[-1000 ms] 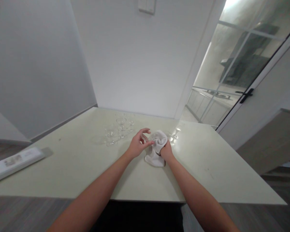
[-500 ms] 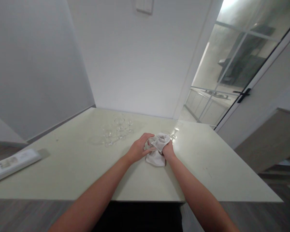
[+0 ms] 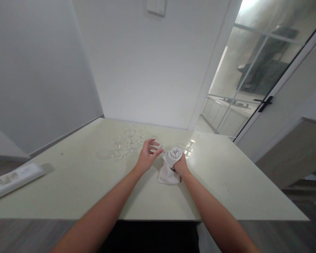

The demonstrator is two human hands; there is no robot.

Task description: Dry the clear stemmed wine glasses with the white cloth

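Observation:
My left hand [image 3: 146,154] has its fingers curled round a clear stemmed glass [image 3: 155,139], whose bowl shows above and behind the fingers. The glass seems tilted, and its stem is hard to make out. Just to its right, my right hand [image 3: 181,164] is closed on a whitish cloth [image 3: 169,174]. The cloth is bunched into a roll at the top, and a flap hangs below towards the table. Cloth and glass look slightly apart. Behind my right hand, another stemmed glass [image 3: 190,146] stands on the table.
Several clear stemmed glasses [image 3: 130,135] stand grouped on the pale table [image 3: 76,189], left of my hands. A white power strip [image 3: 17,179] lies at the left edge. A wall closes off the back, and a glazed door [image 3: 252,84] is at the right.
My left hand has turned the glass and drawn it out of the cloth, up and to the left. The cloth stays in my right hand, its rolled top now uncovered.

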